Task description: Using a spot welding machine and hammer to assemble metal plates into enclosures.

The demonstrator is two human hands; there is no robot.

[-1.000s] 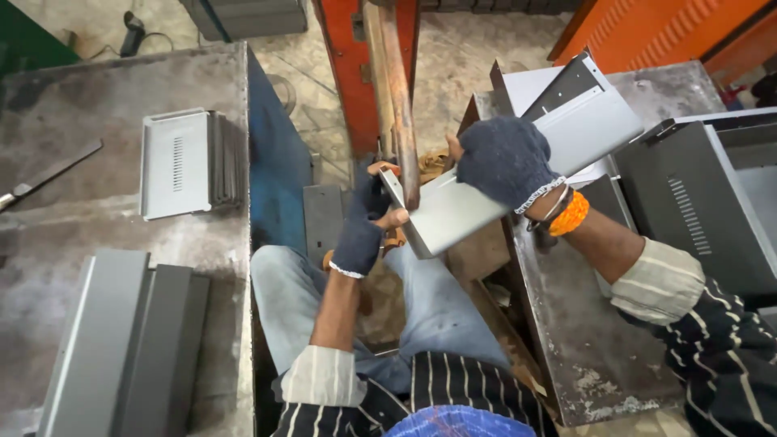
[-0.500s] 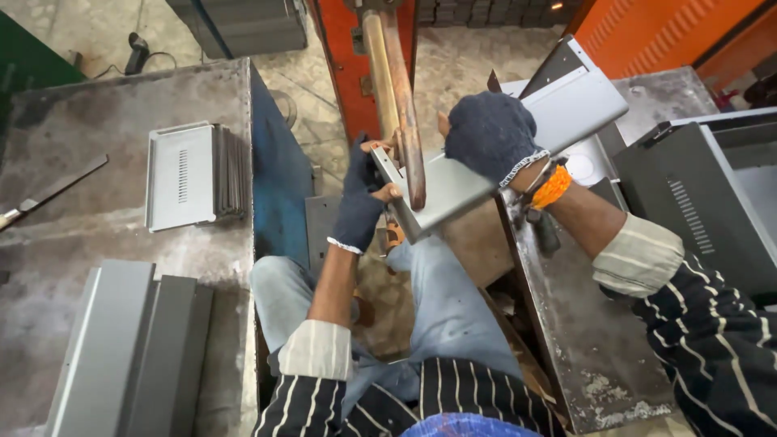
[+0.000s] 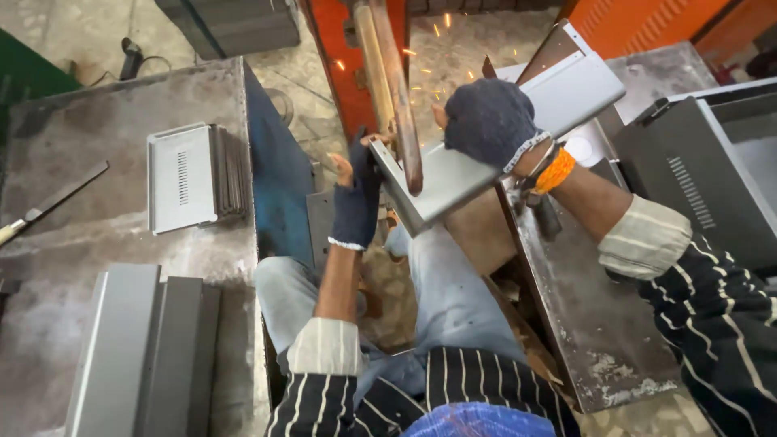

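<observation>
Right hand (image 3: 488, 123) covers the middle of the grey metal panel (image 3: 518, 142); fingers beneath not visible. Rusty electrode arm (image 3: 396, 89) cut off at the top edge. Folded grey sheets (image 3: 142, 356) run past the bottom edge. Sparks (image 3: 441, 24) too small to resolve.

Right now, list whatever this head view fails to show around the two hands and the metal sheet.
- Contact between the bent grey sheet and the upright machine arm: hidden behind the arm.
- Right hand: its glove and the sheet hide the fingers' grip.
- Left hand: fingertips hidden at the sheet's corner.
- Orange machine: cut off by the top edge.
- Stacked grey panels: cut off by the bottom edge.
</observation>
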